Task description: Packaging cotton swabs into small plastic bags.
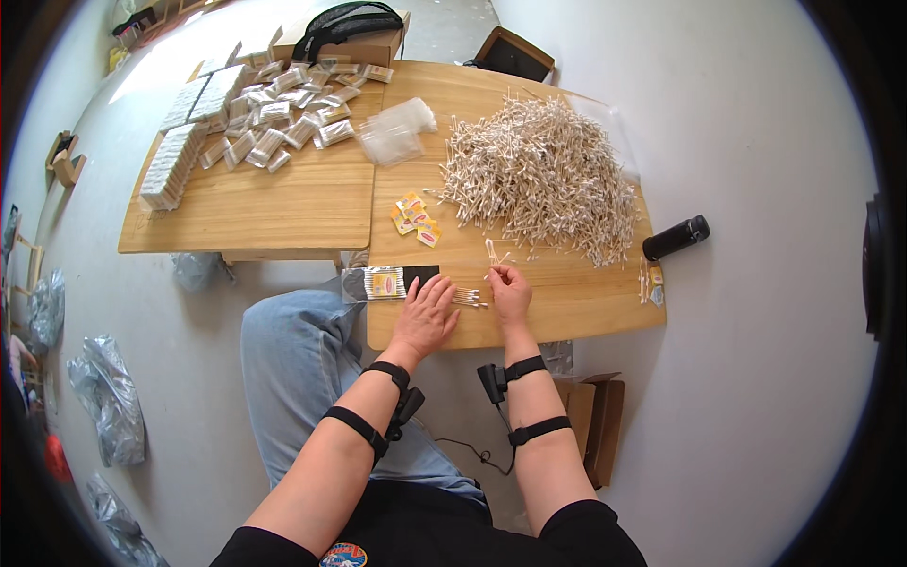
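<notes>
Cotton swabs (494, 253), a few, pinched between the fingertips of the right hand (510, 291) near the front edge of the wooden table (586, 302). Left hand (425, 317) lies flat, fingers spread and released, pressing a small row of swabs (468, 298) just beside a flat packet with a yellow label (383, 283) at the table's front left corner. Large swab heap (543, 175) toward the back edge; black bottle (676, 237) at the right edge. Judgement: swabs are very light, thin, stiff but snappable; best gripped mid-stick, bundled, not by the soft tips.
</notes>
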Available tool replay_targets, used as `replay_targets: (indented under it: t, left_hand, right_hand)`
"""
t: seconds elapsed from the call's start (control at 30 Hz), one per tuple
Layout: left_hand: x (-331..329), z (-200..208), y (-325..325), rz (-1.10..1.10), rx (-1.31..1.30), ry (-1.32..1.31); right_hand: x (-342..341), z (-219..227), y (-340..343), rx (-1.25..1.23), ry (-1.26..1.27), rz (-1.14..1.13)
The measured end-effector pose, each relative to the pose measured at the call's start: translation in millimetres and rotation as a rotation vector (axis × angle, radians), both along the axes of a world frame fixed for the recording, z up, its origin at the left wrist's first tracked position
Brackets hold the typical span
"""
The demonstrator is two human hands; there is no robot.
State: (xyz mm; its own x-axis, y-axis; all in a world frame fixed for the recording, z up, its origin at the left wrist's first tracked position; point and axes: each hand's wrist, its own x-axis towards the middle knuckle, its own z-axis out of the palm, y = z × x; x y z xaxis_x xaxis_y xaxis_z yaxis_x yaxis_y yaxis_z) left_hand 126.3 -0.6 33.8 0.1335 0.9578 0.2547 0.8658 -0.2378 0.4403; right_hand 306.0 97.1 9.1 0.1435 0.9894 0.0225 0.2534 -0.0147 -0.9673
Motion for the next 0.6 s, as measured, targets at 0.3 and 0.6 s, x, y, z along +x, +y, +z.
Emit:
replay_targets:
  t: [0.3,0.6]
  left_hand:
    - [-1.5,-3.1,-0.6,0.004,0.028,-0.011]
    - [-0.9,-2.1,0.8,0.008,0.065,-0.045]
  right_hand:
    - [15.6,8.6,19.1,0.087,-0.232,0.043]
    - [15.8,14.7,9.1,0.04,-0.269,0.083]
